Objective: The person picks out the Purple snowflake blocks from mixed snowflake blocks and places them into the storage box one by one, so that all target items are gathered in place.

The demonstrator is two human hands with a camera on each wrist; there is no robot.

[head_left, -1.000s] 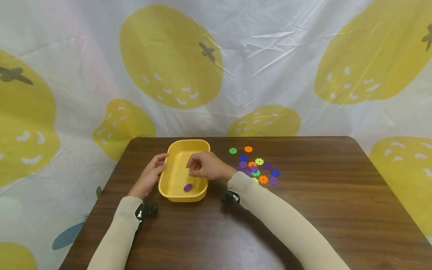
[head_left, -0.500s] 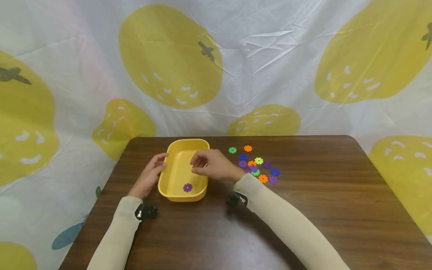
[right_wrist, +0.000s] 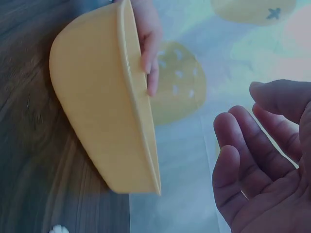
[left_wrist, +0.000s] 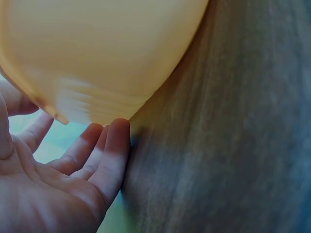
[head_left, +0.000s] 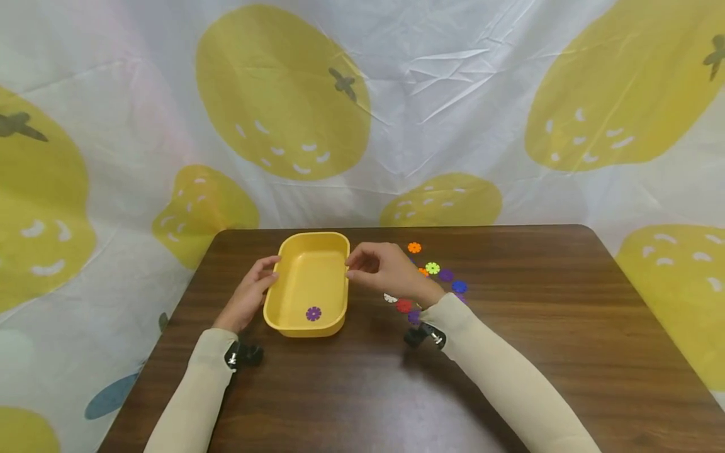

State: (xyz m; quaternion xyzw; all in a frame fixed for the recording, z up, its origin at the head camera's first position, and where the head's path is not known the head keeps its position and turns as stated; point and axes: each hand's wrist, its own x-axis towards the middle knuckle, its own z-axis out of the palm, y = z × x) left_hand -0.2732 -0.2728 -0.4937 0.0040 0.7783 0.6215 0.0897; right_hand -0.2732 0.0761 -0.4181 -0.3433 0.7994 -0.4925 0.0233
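Observation:
A yellow plastic tub (head_left: 306,277) stands on the table, with one purple flower-shaped disc (head_left: 313,313) lying inside near its front end. At the tub's left side is my left hand (head_left: 247,296), its relaxed fingers right at the rim and outer wall. My right hand (head_left: 391,272) hovers just past the tub's right rim, fingers loosely bent. The right wrist view shows a gap between the thumb (right_wrist: 279,99) and fingers, holding nothing. Beneath and behind the right hand lie scattered flower discs, partly hidden by it, including a red disc (head_left: 404,306) and a white disc (head_left: 390,298).
Farther right on the brown table (head_left: 538,302) lie an orange disc (head_left: 415,248), a lime disc (head_left: 433,268) and a blue disc (head_left: 459,287). A fruit-print cloth (head_left: 442,145) hangs behind the table's back edge. Both wrists wear dark camera mounts.
My right hand has moved right, from over the tub's inside to beyond its right rim, and its fingers have spread apart. The purple disc has settled flat. My left hand stays put.

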